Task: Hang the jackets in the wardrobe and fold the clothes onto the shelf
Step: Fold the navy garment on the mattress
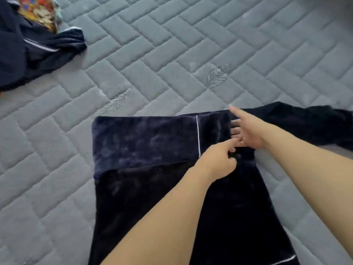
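A dark navy velvet garment (145,188) with thin white piping lies flat on the grey quilted mattress (172,54). One sleeve is folded across its top, and the other sleeve trails off to the right. My left hand (219,161) pinches the fabric near the middle of the garment, just past the folded sleeve's cuff. My right hand (245,131) lies beside the cuff with its fingers spread out straight, touching the fabric.
At the top left lies a heap of clothes: another navy piece with white piping (32,48) and a colourful patterned cloth (44,12). The mattress stretches bare behind and to the left of the garment.
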Demonstrator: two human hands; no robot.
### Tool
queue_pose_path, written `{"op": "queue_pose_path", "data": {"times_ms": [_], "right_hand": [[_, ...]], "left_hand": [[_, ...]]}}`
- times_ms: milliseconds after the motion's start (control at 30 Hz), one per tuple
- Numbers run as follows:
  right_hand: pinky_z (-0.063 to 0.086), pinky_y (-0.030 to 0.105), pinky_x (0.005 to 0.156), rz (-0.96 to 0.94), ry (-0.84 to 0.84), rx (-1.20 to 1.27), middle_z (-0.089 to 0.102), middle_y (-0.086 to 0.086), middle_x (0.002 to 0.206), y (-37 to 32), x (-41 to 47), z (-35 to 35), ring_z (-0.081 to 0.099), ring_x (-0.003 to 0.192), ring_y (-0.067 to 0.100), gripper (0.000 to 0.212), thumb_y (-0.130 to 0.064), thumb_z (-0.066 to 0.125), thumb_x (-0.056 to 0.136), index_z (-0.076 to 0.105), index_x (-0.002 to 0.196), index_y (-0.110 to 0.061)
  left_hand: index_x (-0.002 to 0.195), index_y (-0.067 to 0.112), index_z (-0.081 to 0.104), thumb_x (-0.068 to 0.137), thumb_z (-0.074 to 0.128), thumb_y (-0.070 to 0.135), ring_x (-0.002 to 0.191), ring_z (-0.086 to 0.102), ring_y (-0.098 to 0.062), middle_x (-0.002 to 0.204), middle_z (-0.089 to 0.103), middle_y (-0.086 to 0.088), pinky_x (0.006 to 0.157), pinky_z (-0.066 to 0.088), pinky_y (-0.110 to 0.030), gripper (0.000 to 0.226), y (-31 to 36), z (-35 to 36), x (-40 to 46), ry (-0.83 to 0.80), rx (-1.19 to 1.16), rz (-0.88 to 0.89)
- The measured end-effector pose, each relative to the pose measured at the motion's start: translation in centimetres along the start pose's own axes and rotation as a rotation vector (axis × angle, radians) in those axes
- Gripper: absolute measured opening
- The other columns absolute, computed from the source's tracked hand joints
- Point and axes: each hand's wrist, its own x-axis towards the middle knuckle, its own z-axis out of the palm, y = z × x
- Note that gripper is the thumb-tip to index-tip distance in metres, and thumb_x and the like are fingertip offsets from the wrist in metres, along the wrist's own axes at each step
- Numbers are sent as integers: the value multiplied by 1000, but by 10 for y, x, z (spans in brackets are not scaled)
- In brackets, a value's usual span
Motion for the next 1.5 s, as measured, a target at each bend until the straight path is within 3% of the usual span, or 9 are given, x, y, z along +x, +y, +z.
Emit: {"op": "queue_pose_path", "data": {"times_ms": [200, 367, 467, 700, 833, 933, 1067, 1367, 1500], "right_hand": [[49, 32, 69, -173, 223, -143, 65, 13, 113, 32, 27, 25, 60, 84, 19, 17, -18, 56, 97, 56, 113, -11], [44, 34, 67, -387, 457, -171, 58, 4, 98, 30, 38, 8, 54, 82, 22, 34, -7, 34, 92, 47, 122, -20], [42, 34, 83, -280, 542, -365, 51, 10, 127, 38, 49, -33, 54, 103, 29, 42, -22, 48, 94, 39, 136, -23], [38, 33, 85, -164, 761, -226, 36, 9, 142, 78, 37, -135, 48, 116, 30, 48, -29, 53, 94, 43, 140, -20], [46, 30, 73, 3, 834, 257, 45, 5, 115, 103, 15, -210, 48, 93, 22, 27, -23, 54, 93, 56, 119, -14], [44, 37, 106, 63, 831, 577, 53, 6, 138, 120, 1, -259, 52, 127, 23, 44, -23, 55, 97, 43, 138, -12], [40, 40, 106, 9, 682, 769, 41, 13, 150, 145, 3, -314, 46, 133, 28, 54, -31, 51, 99, 36, 148, -18], [52, 33, 63, -31, 757, 1073, 66, -1, 114, 137, 34, -376, 64, 89, 18, 36, -22, 64, 89, 58, 125, -24], [56, 36, 86, -100, 803, 1012, 62, -3, 117, 137, 35, -377, 63, 94, 16, 37, -12, 48, 95, 54, 129, -23]], "left_hand": [[138, 20, 54, 91, 50, 16, 129, 45, -28, 141, 52, -2, 106, 39, -48, 48, -64, -41, 5, 619, 440, -116], [153, 48, -6, 101, 25, 55, 149, -20, -28, 164, -15, 8, 109, -5, -74, 61, -102, -46, 7, 307, 607, -445], [153, 44, -16, 98, 19, 63, 146, -30, -30, 160, -30, 4, 107, -7, -76, 68, -93, -24, 26, 193, 628, -494], [157, 24, 6, 95, 40, 35, 149, -22, -33, 163, -18, -13, 114, -5, -70, 71, -11, 59, 78, 168, 733, -202], [145, 13, 38, 88, 49, 30, 150, 6, -36, 163, 13, -15, 118, 10, -62, 61, 48, 108, 112, 271, 870, 89], [158, 25, 6, 92, 45, 36, 150, -18, -33, 165, -13, -6, 114, -2, -69, 78, 84, 144, 151, 16, 926, 122], [152, 36, -24, 90, 39, 66, 140, -41, -30, 155, -41, 5, 101, -12, -80, 93, 82, 182, 187, -294, 936, -145], [141, 39, -38, 73, 36, 88, 129, -54, -29, 145, -53, 6, 95, -21, -80, 112, 54, 207, 198, -303, 959, -185], [141, 40, -39, 72, 36, 88, 128, -54, -29, 145, -53, 7, 95, -21, -80, 112, 52, 208, 199, -298, 966, -185]]}}
